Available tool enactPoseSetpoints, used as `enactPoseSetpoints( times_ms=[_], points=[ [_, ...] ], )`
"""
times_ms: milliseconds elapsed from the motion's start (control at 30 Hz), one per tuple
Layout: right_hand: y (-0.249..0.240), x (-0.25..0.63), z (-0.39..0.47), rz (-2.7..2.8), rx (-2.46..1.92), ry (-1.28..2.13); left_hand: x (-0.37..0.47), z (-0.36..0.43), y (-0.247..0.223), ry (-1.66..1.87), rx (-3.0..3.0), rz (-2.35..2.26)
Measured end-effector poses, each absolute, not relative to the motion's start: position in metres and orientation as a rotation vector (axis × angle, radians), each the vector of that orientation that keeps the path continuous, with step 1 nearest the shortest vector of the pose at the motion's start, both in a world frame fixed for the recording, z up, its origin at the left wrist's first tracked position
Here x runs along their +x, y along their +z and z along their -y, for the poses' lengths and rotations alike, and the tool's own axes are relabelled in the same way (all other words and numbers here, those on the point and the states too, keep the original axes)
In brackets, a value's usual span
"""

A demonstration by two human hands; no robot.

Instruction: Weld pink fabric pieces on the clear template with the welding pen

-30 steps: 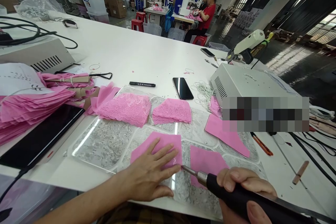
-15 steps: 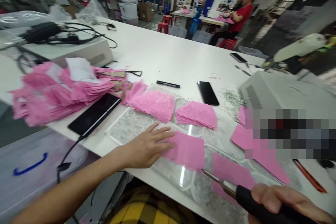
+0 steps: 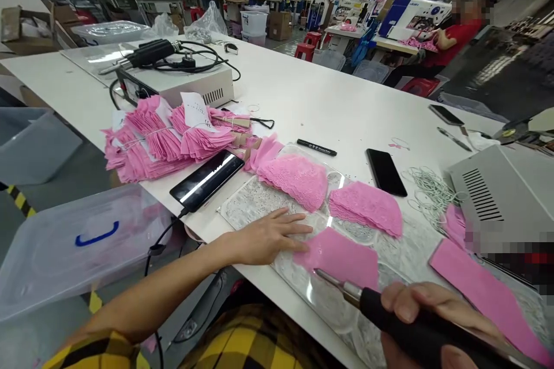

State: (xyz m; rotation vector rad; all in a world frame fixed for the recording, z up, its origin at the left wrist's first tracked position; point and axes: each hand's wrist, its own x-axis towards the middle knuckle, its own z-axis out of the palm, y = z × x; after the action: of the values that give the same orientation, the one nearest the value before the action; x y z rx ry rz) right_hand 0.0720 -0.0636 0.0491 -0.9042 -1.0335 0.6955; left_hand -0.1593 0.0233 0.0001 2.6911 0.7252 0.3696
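Note:
My left hand (image 3: 270,237) lies with its fingers spread, fingertips on the left edge of a flat pink fabric piece (image 3: 346,256). The piece rests on a clear template sheet (image 3: 249,207). My right hand (image 3: 426,314) is wrapped around a black-handled tool with a pointed metal tip (image 3: 346,290), shaped like a soldering iron. Its tip is over the front left edge of the piece; contact cannot be made out. Behind are a pink lace stack (image 3: 294,179) and a second lace stack (image 3: 366,207). A longer pink piece (image 3: 487,294) lies at the right.
Tied pink bundles (image 3: 167,138), a corded phone (image 3: 208,180), a marker (image 3: 317,147) and another phone (image 3: 386,172) lie on the white table. Grey machine boxes (image 3: 502,190) stand at both sides. A lidded plastic bin (image 3: 82,242) is below left. A person in red (image 3: 459,40) sits beyond.
The view has swung left. The tool tip has moved left, from beside the fabric piece to over its front edge. The second pink piece near the tool no longer shows. My left hand stays on the fabric.

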Motion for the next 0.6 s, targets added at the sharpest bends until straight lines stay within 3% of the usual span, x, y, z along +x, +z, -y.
enactPoseSetpoints(
  times_ms=[600],
  points=[
    [0.043, 0.045, 0.044, 1.113, -0.778, 0.760, -0.165, -0.022, -0.011, 0.728, 2.610, -0.686]
  ],
)
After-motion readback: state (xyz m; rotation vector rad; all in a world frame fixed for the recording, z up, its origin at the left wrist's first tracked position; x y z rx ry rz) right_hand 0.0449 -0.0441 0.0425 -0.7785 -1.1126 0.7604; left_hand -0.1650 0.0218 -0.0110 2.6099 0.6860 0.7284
